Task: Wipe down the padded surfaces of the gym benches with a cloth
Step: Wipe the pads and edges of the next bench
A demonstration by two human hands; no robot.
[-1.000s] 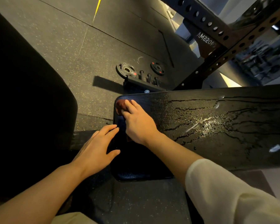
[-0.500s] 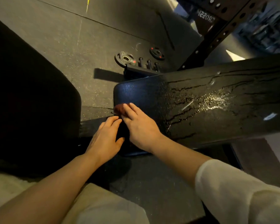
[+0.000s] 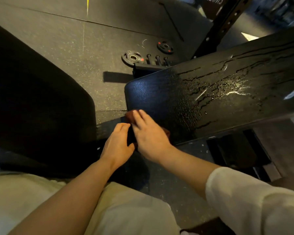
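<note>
A black padded bench pad [image 3: 210,97] slants across the right of the view, wet with streaks and droplets on its right part. My right hand [image 3: 148,133] presses flat on a reddish-brown cloth [image 3: 129,116] at the pad's near left corner; only the cloth's edges show past the fingers. My left hand [image 3: 116,143] rests beside it, fingers curled against the pad's left edge, touching the right hand. Whether the left hand also touches the cloth is hidden.
A second dark pad [image 3: 32,102] fills the left side. On the rubber floor [image 3: 75,39] behind the bench lie two small weight plates [image 3: 131,57] and a black peg rack [image 3: 153,64]. A perforated rack upright [image 3: 219,26] rises top right. My pale trousers [image 3: 117,211] sit below.
My right hand has drawn the cloth from the pad's far left corner toward its near left corner. My left hand has closed in beside it. The view has shifted back.
</note>
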